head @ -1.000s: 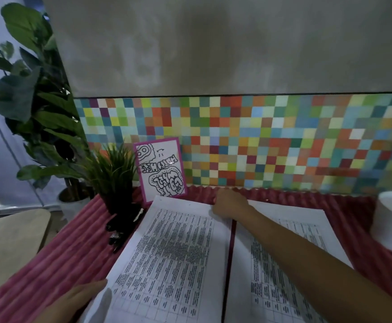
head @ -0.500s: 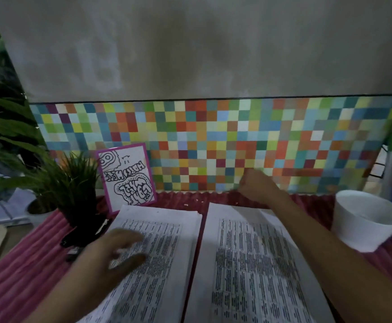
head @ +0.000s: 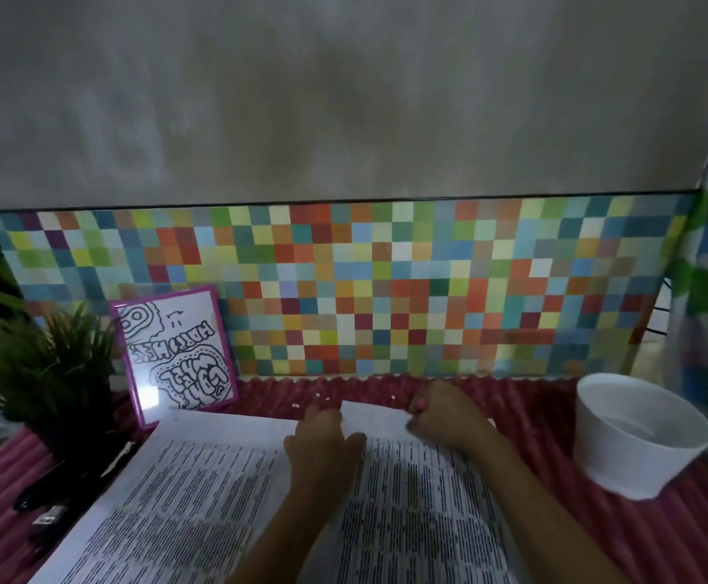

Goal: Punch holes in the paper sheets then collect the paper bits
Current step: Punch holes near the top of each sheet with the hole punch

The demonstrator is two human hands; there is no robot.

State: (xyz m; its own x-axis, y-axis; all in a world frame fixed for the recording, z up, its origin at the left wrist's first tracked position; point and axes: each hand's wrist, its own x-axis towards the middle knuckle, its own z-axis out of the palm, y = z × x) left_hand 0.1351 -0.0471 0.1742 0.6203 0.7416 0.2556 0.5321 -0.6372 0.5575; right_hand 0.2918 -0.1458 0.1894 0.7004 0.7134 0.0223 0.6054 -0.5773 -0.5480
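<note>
Two printed paper sheets lie side by side on a red ribbed mat point(head: 639, 541): the left sheet point(head: 184, 491) and the right sheet point(head: 411, 499). Both my hands are at the far edge of the right sheet. My left hand point(head: 323, 440) holds its far left corner, thumb on top of the paper. My right hand point(head: 445, 419) has curled fingers pinching the far right part of that edge. A few small white paper bits point(head: 326, 399) are scattered on the mat just beyond the sheets. A white bowl point(head: 605, 457) stands at the right.
A small potted plant point(head: 53, 373) and a framed drawing point(head: 175, 356) stand at the back left. Dark tools point(head: 70, 486) lie on the mat beside the left sheet. A coloured tile wall point(head: 386, 288) closes the back.
My left hand moved from over the left sheet to the right sheet's far left corner. My right hand came down from the tile wall to the sheet's far edge. The view shifted right.
</note>
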